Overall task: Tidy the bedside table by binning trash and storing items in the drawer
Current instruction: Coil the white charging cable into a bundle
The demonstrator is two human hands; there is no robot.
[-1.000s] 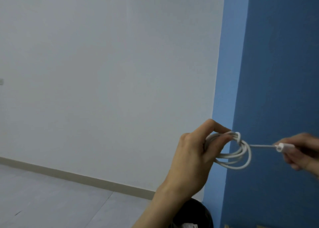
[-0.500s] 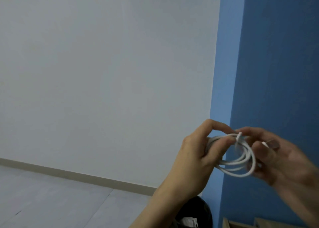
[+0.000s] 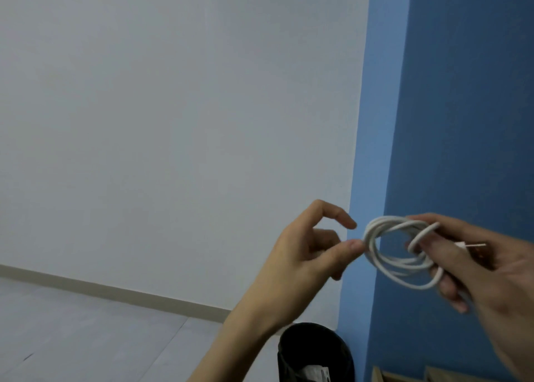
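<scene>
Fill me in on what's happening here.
A person has a white charging cable wound into a coil, held in mid-air in front of a blue wall. The right hand grips the coil, with the plug poking out between its fingers. The left hand is beside the coil, thumb tip at its edge, gripping nothing. A black bin stands below. The cable is not yet stored.
</scene>
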